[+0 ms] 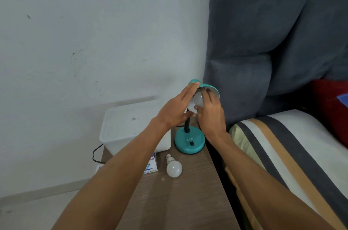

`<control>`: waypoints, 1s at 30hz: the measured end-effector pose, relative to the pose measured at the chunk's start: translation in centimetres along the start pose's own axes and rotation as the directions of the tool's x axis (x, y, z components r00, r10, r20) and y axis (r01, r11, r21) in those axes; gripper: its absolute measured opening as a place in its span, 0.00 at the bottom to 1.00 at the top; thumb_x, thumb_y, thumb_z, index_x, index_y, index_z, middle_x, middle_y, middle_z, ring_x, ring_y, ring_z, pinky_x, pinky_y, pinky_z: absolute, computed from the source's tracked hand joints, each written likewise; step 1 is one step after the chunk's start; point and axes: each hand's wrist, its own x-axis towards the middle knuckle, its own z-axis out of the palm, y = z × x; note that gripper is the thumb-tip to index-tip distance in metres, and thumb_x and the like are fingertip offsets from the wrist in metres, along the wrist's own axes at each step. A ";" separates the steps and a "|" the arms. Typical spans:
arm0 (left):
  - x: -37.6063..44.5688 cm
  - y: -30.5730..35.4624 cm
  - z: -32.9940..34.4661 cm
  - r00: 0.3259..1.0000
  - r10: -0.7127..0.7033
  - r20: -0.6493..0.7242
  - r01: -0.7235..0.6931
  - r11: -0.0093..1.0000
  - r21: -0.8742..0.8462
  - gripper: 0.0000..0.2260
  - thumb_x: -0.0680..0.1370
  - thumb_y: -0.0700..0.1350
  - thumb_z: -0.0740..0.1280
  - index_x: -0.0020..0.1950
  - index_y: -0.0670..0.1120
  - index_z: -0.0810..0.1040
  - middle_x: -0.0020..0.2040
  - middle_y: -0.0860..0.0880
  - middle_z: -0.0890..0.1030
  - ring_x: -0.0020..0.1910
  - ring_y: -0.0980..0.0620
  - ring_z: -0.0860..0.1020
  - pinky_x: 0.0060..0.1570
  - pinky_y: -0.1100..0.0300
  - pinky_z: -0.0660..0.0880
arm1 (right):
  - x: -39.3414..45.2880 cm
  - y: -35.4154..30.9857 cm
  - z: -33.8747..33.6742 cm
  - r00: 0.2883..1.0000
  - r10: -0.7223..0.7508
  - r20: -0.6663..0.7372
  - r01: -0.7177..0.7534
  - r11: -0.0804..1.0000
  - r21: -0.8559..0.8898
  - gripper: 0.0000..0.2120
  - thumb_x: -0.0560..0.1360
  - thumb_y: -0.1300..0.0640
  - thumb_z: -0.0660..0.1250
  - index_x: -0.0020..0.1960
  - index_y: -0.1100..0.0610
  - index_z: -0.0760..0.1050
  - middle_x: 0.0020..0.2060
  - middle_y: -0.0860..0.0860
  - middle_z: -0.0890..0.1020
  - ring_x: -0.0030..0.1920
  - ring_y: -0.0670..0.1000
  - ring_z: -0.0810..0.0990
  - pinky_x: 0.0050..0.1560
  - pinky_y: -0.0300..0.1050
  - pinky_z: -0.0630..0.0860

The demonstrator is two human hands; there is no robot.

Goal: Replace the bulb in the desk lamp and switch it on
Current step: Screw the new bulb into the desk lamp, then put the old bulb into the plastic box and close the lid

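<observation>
While the big bed with its striped sheet sits on the right, the brown table stands just beside it. A white box rests at the back of the table. The teal desk lamp stands next to the box, its shade tipped up. The left hand lies flat and open against the shade. The right hand wraps its fingers around a white bulb at the shade's mouth. Another bulb lies on the table in front of the lamp, beside a small carton.
</observation>
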 end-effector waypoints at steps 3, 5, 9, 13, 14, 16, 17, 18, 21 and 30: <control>0.2 -0.1 0.2 1.000 0.002 0.005 -0.003 1.000 0.011 0.47 0.74 0.40 0.78 0.84 0.47 0.51 0.83 0.45 0.59 0.64 0.38 0.80 0.57 0.45 0.82 | 0.1 -0.2 0.2 0.994 0.107 -0.005 -0.106 0.991 0.081 0.28 0.75 0.62 0.72 0.72 0.61 0.68 0.67 0.58 0.75 0.66 0.59 0.74 0.61 0.53 0.74; 0.2 -0.1 0.4 1.000 0.000 0.001 0.000 1.000 0.008 0.48 0.74 0.40 0.79 0.84 0.48 0.51 0.83 0.45 0.58 0.62 0.37 0.80 0.56 0.44 0.83 | 0.2 -0.4 0.0 0.988 0.154 -0.011 -0.151 0.978 0.143 0.27 0.75 0.60 0.72 0.72 0.60 0.68 0.66 0.57 0.76 0.65 0.59 0.76 0.62 0.53 0.74; 0.2 0.1 0.3 1.000 -0.003 -0.002 0.003 1.000 0.023 0.48 0.74 0.40 0.79 0.84 0.49 0.50 0.83 0.45 0.58 0.61 0.38 0.81 0.55 0.45 0.83 | 0.5 -0.6 -0.6 0.986 0.165 0.018 -0.166 0.974 0.152 0.28 0.75 0.60 0.73 0.72 0.58 0.69 0.66 0.57 0.77 0.64 0.58 0.77 0.64 0.50 0.74; 0.5 0.4 -0.5 1.000 -0.022 0.021 0.022 0.999 0.036 0.49 0.73 0.42 0.79 0.84 0.49 0.50 0.84 0.47 0.58 0.64 0.39 0.79 0.54 0.44 0.83 | 0.1 -1.3 -1.9 0.985 0.172 -0.030 -0.166 0.976 0.143 0.27 0.75 0.57 0.72 0.72 0.60 0.70 0.67 0.57 0.76 0.65 0.57 0.77 0.66 0.50 0.73; 0.5 0.6 -0.8 0.999 -0.026 0.031 0.025 0.999 0.040 0.49 0.72 0.43 0.79 0.84 0.49 0.50 0.84 0.47 0.57 0.67 0.40 0.77 0.55 0.44 0.82 | 0.0 -1.6 -2.5 0.983 0.169 -0.068 -0.157 0.975 0.155 0.25 0.76 0.56 0.71 0.71 0.60 0.71 0.66 0.57 0.77 0.65 0.57 0.77 0.66 0.50 0.73; 0.3 0.9 -1.5 0.998 -0.038 0.047 0.036 0.998 0.046 0.50 0.73 0.47 0.80 0.85 0.47 0.50 0.84 0.47 0.55 0.76 0.42 0.70 0.61 0.45 0.81 | -0.1 -2.5 -3.6 0.979 0.156 -0.135 -0.130 0.975 0.179 0.22 0.77 0.56 0.69 0.69 0.60 0.73 0.63 0.57 0.79 0.62 0.56 0.79 0.63 0.47 0.74; 0.1 1.1 -1.8 0.998 -0.049 0.045 0.047 0.998 0.042 0.50 0.73 0.50 0.79 0.85 0.46 0.49 0.85 0.47 0.54 0.79 0.44 0.65 0.65 0.46 0.78 | -0.2 -3.1 -4.2 0.976 0.146 -0.161 -0.115 0.976 0.185 0.20 0.77 0.56 0.69 0.68 0.60 0.74 0.61 0.56 0.80 0.61 0.55 0.79 0.61 0.45 0.73; -0.4 1.3 -2.1 0.997 -0.068 0.035 0.067 0.997 0.031 0.50 0.74 0.52 0.78 0.85 0.45 0.48 0.85 0.47 0.53 0.81 0.46 0.61 0.69 0.48 0.76 | -0.2 -3.7 -4.6 0.975 0.132 -0.180 -0.097 0.977 0.189 0.19 0.77 0.57 0.68 0.67 0.60 0.75 0.60 0.55 0.81 0.59 0.54 0.80 0.59 0.43 0.73; -2.2 1.5 -3.3 0.982 -0.190 -0.007 0.190 0.981 -0.025 0.48 0.76 0.59 0.74 0.85 0.46 0.49 0.85 0.49 0.54 0.83 0.51 0.54 0.75 0.52 0.67 | 0.0 -5.8 -5.0 0.981 0.062 -0.184 -0.025 0.980 0.197 0.19 0.77 0.57 0.68 0.66 0.60 0.76 0.59 0.55 0.82 0.59 0.54 0.80 0.60 0.42 0.73; -12.6 -4.2 -7.6 0.717 -0.680 -0.151 0.673 0.733 -0.103 0.44 0.75 0.69 0.69 0.82 0.45 0.61 0.82 0.46 0.63 0.83 0.46 0.56 0.79 0.47 0.60 | -1.0 -10.7 1.1 0.979 -0.110 0.170 0.076 0.977 0.197 0.27 0.78 0.50 0.67 0.74 0.56 0.67 0.69 0.53 0.74 0.68 0.53 0.73 0.68 0.48 0.70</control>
